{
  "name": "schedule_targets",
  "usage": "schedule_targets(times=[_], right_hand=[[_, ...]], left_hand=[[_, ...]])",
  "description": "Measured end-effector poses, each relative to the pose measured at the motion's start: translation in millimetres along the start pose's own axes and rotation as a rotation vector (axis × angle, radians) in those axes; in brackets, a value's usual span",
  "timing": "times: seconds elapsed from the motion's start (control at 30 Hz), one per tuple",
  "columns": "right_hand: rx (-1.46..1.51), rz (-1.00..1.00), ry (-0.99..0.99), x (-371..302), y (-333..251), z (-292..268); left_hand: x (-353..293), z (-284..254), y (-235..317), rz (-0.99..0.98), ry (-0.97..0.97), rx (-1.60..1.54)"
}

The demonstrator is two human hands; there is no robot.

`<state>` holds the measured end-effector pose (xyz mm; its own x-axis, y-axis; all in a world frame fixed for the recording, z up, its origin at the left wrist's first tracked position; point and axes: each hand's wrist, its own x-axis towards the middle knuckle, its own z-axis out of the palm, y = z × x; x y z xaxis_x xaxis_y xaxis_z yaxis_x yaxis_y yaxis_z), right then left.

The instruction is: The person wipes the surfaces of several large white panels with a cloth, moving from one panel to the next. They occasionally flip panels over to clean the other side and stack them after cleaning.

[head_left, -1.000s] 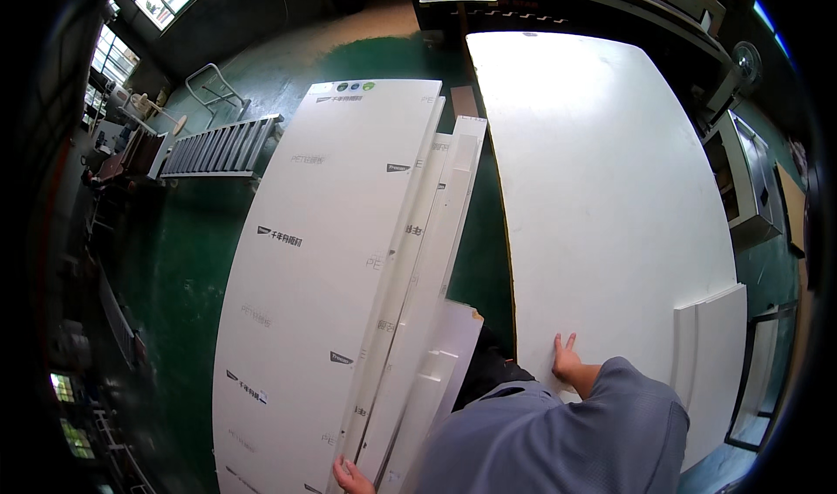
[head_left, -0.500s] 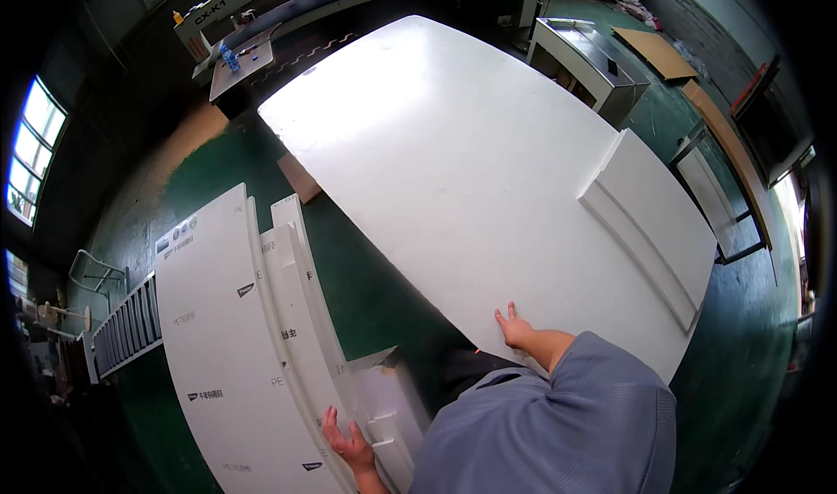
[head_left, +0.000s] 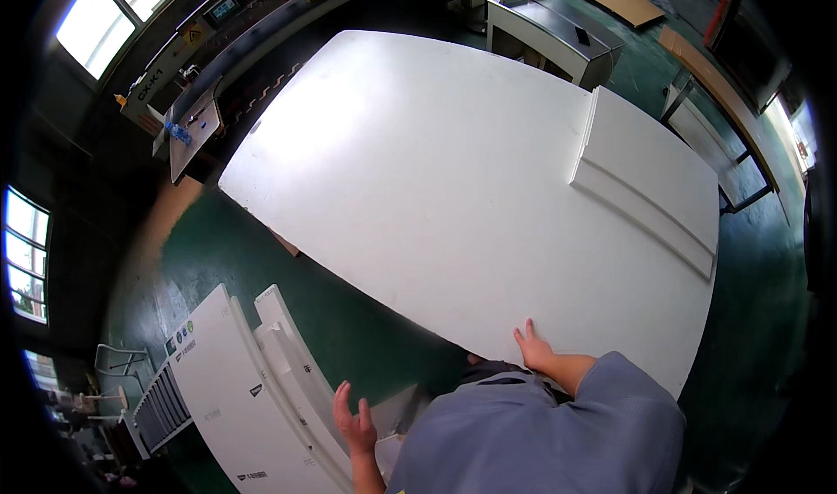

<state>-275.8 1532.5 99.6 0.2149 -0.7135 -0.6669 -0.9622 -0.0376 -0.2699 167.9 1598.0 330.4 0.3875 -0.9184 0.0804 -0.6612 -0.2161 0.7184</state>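
Observation:
My right hand (head_left: 534, 349) rests at the near edge of a big white tabletop (head_left: 410, 189), its fingers spread and nothing in them. Over to the left, my left hand (head_left: 354, 421) is raised with fingers apart and holds nothing. It is nearest to a stack of white boards (head_left: 231, 389) with dark printed marks; whether it touches them I cannot tell. Several white panels (head_left: 649, 167) lie stepped on one another at the tabletop's right end.
A long dark machine (head_left: 253, 45) runs behind the tabletop, with a small side table (head_left: 193, 141) and a blue bottle (head_left: 178, 133). A metal-topped cabinet (head_left: 549, 36) stands at the back right. Green floor (head_left: 227, 245) shows between boards and tabletop.
The view has turned, so the tabletop and boards sit differently in it. My left hand has come up off the boards' side. My right hand stays on the tabletop near its edge.

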Motion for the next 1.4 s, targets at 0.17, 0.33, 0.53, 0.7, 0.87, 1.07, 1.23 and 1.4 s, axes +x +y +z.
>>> schedule_targets(times=[0.17, 0.33, 0.53, 0.7, 0.87, 1.07, 1.23, 1.4], right_hand=[[0.091, 0.148, -0.102, 0, -24, -47], [0.198, 0.302, 0.008, 20, -21, -20], [0.378, 0.469, 0.315, 50, -32, 15], [0.666, 0.831, 0.902, 57, 7, 3], [0.625, 1.456, 0.916, 64, 41, 2], [0.548, 1.541, 0.862, 103, 20, -20], [0.472, 1.55, 0.88, 102, 22, 2], [0.427, 1.53, 0.941, 102, 42, 7]], left_hand=[[105, 39, -8, 0.115, -0.101, 0.008], [206, 99, -68, -0.082, -0.268, -0.003], [369, 190, -256, -0.577, -0.199, 0.016], [447, 224, -255, -1.113, -0.314, -0.073], [461, 269, -236, -1.11, -0.382, -0.201], [454, 309, -228, -1.098, -0.42, -0.246], [473, 312, -235, -1.102, -0.415, -0.272], [488, 295, -265, -1.143, -0.372, -0.319]])
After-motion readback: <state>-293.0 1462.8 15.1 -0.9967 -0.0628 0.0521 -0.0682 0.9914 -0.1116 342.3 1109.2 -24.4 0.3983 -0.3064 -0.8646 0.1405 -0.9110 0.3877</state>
